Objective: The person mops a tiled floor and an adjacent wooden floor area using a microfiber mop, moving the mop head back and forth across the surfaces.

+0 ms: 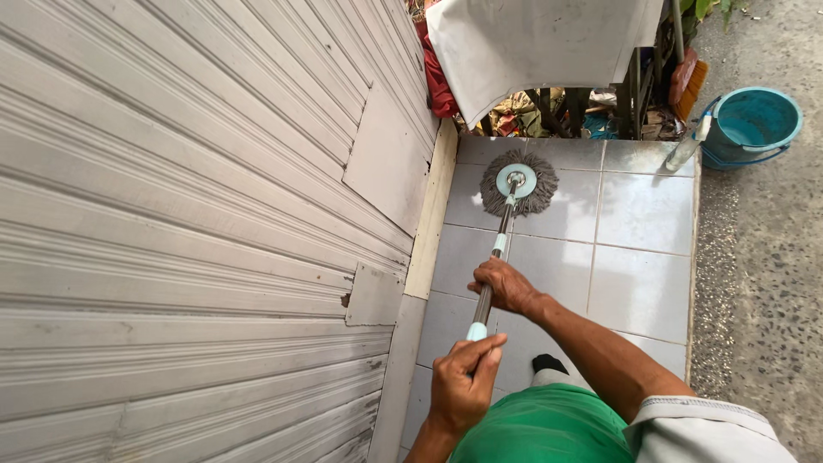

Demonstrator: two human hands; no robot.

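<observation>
A round grey string mop head (517,183) with a pale teal disc at its centre lies flat on the wet grey floor tiles (639,219). Its metal handle (500,244) with teal collars runs back toward me. My right hand (504,285) grips the handle partway down. My left hand (463,386) is closed around the handle's near end, by a teal collar. I wear a green garment and a grey sleeve.
A grey rolled metal shutter (189,223) fills the left side, ending at a cream door frame (433,214). A teal bucket (753,124) stands at the far right on rough concrete, a clear bottle (688,147) beside it. A white sheet (536,43) hangs over clutter ahead.
</observation>
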